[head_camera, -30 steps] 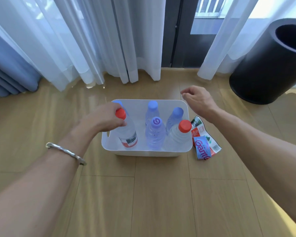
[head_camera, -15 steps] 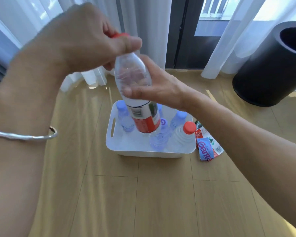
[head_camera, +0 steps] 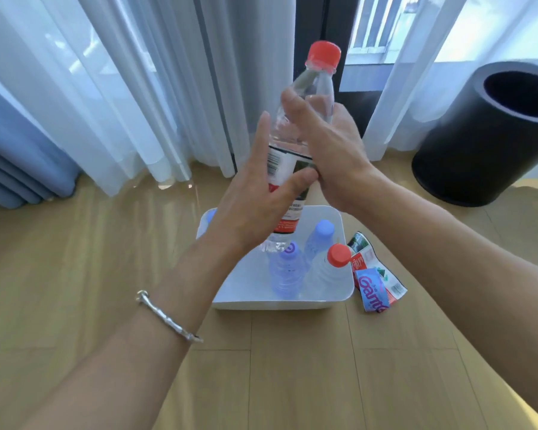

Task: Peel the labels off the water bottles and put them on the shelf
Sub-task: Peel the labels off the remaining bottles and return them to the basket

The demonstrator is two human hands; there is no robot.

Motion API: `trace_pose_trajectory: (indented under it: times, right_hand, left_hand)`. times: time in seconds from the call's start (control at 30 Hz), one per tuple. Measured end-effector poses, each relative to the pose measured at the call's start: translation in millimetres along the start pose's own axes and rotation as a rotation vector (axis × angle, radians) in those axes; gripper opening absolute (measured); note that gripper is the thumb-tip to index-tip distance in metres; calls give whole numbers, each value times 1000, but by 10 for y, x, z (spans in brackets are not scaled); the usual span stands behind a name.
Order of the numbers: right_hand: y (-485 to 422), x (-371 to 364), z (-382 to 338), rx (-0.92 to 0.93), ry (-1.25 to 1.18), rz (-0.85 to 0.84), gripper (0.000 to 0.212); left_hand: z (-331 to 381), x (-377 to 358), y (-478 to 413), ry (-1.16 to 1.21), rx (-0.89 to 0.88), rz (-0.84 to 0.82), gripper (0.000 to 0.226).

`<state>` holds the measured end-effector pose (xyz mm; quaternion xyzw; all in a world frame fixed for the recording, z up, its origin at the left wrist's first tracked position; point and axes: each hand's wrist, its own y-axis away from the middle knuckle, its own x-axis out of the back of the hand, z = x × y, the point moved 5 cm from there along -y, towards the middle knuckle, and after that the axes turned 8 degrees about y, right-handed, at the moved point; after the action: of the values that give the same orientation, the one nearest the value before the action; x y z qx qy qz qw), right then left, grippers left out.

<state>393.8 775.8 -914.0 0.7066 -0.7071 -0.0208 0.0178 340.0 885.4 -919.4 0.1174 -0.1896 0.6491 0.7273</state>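
Clear red-capped plastic water bottle (head_camera: 316, 85), one, barcoded label (head_camera: 280, 164) on: left hand (head_camera: 252, 212) and right hand (head_camera: 333, 150) both grip it. White plastic bin (head_camera: 277, 304): four capped bottles (head_camera: 286, 274). Right: two peeled labels (head_camera: 376, 283), blue one reading "Gant…".

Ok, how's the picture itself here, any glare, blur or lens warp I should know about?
Head view: daylight from the window washes out the sheer curtains and streaks glare across the wooden floor; the wide lens bows the black bin and stretches both forearms toward the edges; the bottle in the left hand and right hand looks slightly soft.
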Motion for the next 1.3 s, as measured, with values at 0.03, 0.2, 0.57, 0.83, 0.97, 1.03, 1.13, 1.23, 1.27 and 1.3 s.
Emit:
trace_pose_trajectory:
  times: [0.03,0.2,0.57,0.83,0.97,1.03,1.13,1.23,1.27,1.3]
  right_hand:
    - [-15,9,20,-21,-1,1,90]
    - [-25,31,90,-35,4,5,97]
    - [-9,21,224,-72,-25,49,63]
    - [-52,-13,281,-89,-5,52,80]
    - [-112,15,262,-99,-99,43,82]
    - [-117,2,242,-101,-128,30,89]
    - [-111,3,239,-88,-146,12,78]
    - [-98,11,235,-69,-193,-10,53]
    - [-94,6,222,-51,-215,-21,43]
    - [-80,-1,200,-31,-235,-35,33]
  left_hand:
    - [-12,-21,17,-18,0,19,83]
    - [-12,-35,26,7,9,74,61]
    - [25,30,43,-511,-170,287,47]
    - [-120,101,13,-367,-156,404,47]
    - [-387,286,-55,3,170,530,43]
    - [-488,330,-91,146,250,529,43]
    - [-595,352,-151,336,324,464,33]
    - [-595,376,-167,415,356,462,28]
    - [-600,377,-158,465,381,480,28]
    - [-634,372,-144,548,425,497,27]
